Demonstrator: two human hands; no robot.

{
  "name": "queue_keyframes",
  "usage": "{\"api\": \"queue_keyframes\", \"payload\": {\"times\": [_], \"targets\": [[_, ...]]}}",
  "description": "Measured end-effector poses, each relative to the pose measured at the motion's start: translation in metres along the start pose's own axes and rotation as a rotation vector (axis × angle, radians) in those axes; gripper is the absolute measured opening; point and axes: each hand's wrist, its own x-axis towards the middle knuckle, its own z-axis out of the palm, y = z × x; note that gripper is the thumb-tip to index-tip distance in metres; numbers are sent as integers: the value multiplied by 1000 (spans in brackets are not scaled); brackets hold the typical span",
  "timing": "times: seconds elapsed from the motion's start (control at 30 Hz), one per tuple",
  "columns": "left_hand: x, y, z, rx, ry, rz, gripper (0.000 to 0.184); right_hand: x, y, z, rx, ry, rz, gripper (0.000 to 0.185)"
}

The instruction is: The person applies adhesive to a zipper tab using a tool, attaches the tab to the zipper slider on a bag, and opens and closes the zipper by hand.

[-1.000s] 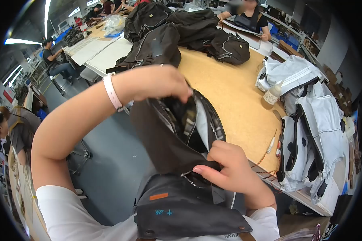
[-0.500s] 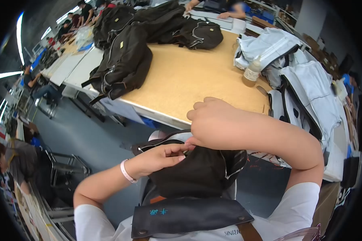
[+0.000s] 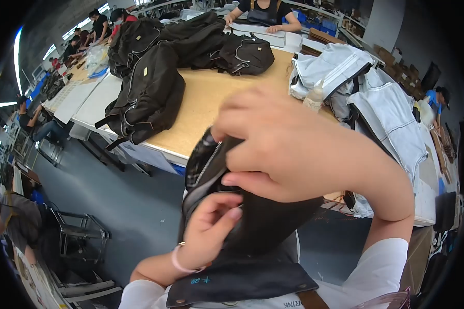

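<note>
A dark brown bag [image 3: 273, 221] with an opened zipper and a plaid lining is held up in front of my body, above the dark apron [image 3: 242, 282]. My right hand [image 3: 268, 141] is curled over its upper edge, gripping the fabric beside the zipper. Lower down, my left hand [image 3: 211, 226], with a pale pink band at the wrist, has its thumb and fingers closed at the rim of the opening. The inside of the bag is mostly hidden by both hands.
Dark bags [image 3: 152, 87] lie on the tan worktable [image 3: 201, 92]. White bags [image 3: 386, 110] and a glue bottle [image 3: 313, 98] are at the right. A co-worker [image 3: 265, 15] is across the table. A metal stool [image 3: 82, 232] stands at the left.
Since half a second ago, the bag has been raised and tilted, showing its plaid lining. My right hand has risen with it, while my left hand has moved lower.
</note>
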Motion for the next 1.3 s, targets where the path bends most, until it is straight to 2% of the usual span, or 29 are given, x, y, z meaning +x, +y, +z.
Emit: {"api": "queue_keyframes", "payload": {"times": [0.03, 0.1, 0.17, 0.27, 0.33, 0.43, 0.53, 0.63, 0.77, 0.87, 0.93, 1.03, 1.17, 1.3], "targets": [[9, -23, 6, -100, 39, -31, 25, -9, 6, 10, 58, -116, 65, 19], [18, -59, 12, -303, 82, -117, 28, -30, 3, 23, 88, 158, 127, 15], [16, -72, 20, -444, 77, -194, 32, -59, -12, 27, 165, 437, 286, 11], [17, -85, 26, -502, 105, -170, 34, -121, -54, 71, 309, 808, 742, 13], [19, -81, 26, -521, 41, -178, 34, -133, -69, 106, 207, 721, 807, 24], [18, -77, 27, -498, 11, -215, 31, -119, -64, 123, 198, 706, 797, 35], [16, -80, 25, -497, -5, -160, 30, -105, -52, 107, 313, 715, 876, 22], [16, -81, 26, -569, -20, -142, 29, -90, -37, 110, 277, 593, 848, 10], [19, -72, 25, -663, -50, -150, 28, -77, -27, 120, 630, 742, 979, 20], [28, -63, 26, -637, -40, -180, 30, -68, -24, 120, 917, 881, 1034, 11], [36, -62, 27, -557, -36, -193, 32, -69, -17, 122, 997, 958, 1022, 4], [45, -72, 33, -390, -11, -78, 31, -70, -8, 128, 1073, 1096, 1008, 1], [52, -84, 33, -101, -20, 81, 32, -72, -2, 130, 1204, 1155, 972, 2], [53, -93, 37, -254, 8, 119, 28, -72, -2, 132, 1171, 1181, 1003, 3]]}}
